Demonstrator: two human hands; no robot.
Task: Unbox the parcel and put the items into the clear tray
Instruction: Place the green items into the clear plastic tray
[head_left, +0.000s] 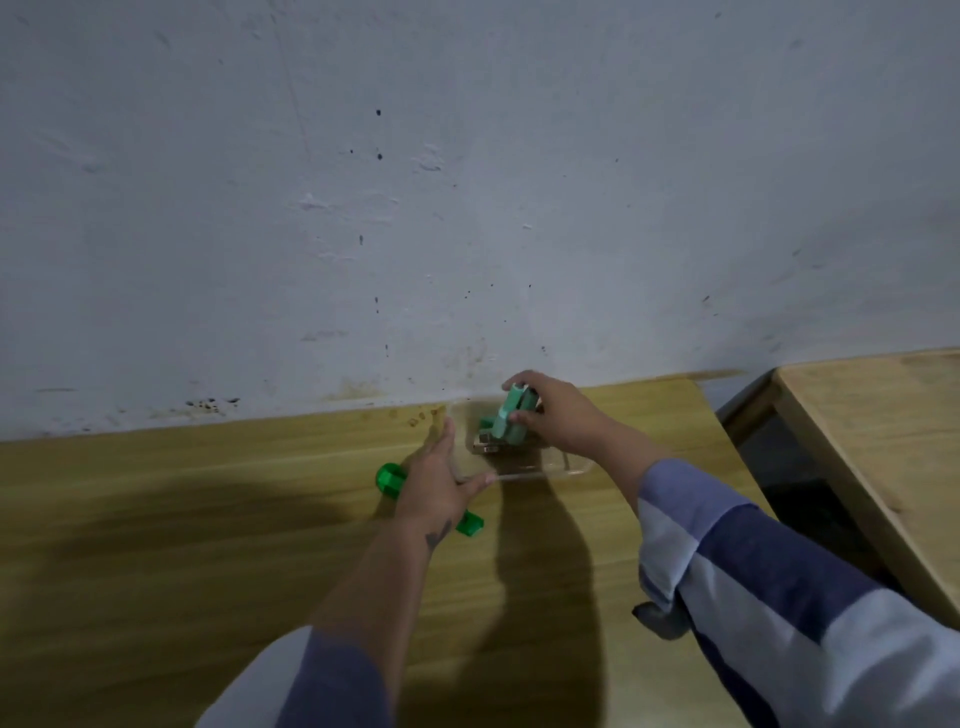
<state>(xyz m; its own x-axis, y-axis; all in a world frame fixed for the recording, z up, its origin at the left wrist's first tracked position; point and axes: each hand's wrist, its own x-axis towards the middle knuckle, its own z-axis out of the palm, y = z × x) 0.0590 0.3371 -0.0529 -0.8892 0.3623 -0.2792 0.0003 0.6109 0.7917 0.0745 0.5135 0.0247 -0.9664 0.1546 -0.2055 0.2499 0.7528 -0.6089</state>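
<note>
Two hands work near the far edge of the surface (208, 519), close to the wall. Furthest left, a green translucent piece (390, 479) lies on the wood, partly hidden under the left hand (434, 480); another green bit (471, 524) shows by the wrist, and whether the two are one object I cannot tell. That hand lies flat, fingers straight, the thumb touching the near-left rim of the clear tray (566, 467), holding nothing. Rightward, the right hand (558, 415) has its grip curled round a pale green box-like item (511, 418), held tilted over the tray, which already holds a small metallic thing I cannot identify.

The tray looks light and shallow, so a firm set-down could likely skid it toward the wall if the left hand lifts. The tilted item might topple over the rim. The green piece beneath the left hand could be knocked or overlooked.
</note>
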